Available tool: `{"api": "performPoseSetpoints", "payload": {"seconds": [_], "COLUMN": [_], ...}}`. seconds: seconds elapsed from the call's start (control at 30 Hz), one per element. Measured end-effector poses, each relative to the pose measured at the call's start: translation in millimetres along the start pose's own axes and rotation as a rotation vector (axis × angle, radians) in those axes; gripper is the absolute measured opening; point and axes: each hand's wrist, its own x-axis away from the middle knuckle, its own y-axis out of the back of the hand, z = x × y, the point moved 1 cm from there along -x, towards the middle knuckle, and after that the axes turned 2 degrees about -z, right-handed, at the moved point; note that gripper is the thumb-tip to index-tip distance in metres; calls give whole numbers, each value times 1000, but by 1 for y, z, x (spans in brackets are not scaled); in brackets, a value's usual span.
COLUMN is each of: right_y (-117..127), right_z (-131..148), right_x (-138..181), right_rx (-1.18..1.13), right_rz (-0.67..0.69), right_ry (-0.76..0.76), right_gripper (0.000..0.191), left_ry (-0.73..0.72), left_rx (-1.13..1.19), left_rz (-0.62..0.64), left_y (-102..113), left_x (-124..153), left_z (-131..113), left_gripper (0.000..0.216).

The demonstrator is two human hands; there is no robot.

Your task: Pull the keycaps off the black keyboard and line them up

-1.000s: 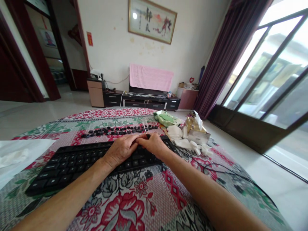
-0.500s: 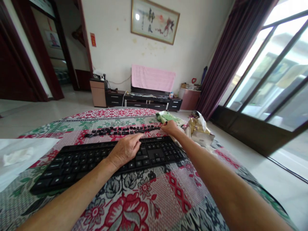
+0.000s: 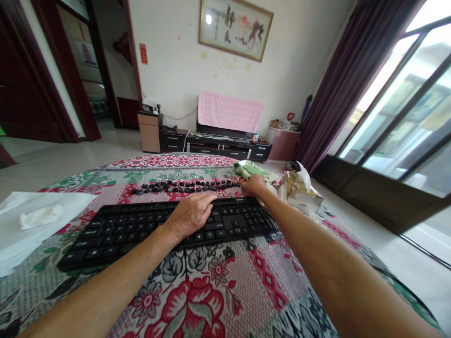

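Observation:
A black keyboard lies across a floral tablecloth. My left hand rests flat on its middle keys, fingers stretched toward the right. Beyond the keyboard a row of loose black keycaps lies on the cloth. My right hand reaches past the keyboard's far right corner to the right end of that row, fingers curled together; what they hold is hidden.
White paper with a crumpled tissue lies at the left. A green cloth, white cloths and a gold bag sit at the right. A TV stand with a pink towel stands by the far wall; glass doors at right.
My right hand left the keyboard, where it met my left hand, and reached out to the right end of the keycap row. My left hand stayed on the keys.

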Motion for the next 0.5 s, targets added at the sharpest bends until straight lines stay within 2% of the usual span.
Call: {"api": "performPoseSetpoints", "payload": {"seconds": [0.33,0.5], "right_y": [7,24], "right_z": [2,5], "right_x": [7,13], "right_rx": [-19,-23], "right_rz": [21,-24], "right_ry": [6,75], "right_gripper": [46,41], "left_ry": [2,11], "left_rx": [3,5], "left_rz": [-12,7], "left_y": [-1,0], "left_x": [1,1], "left_z": [0,1], "left_gripper": [28,28]}}
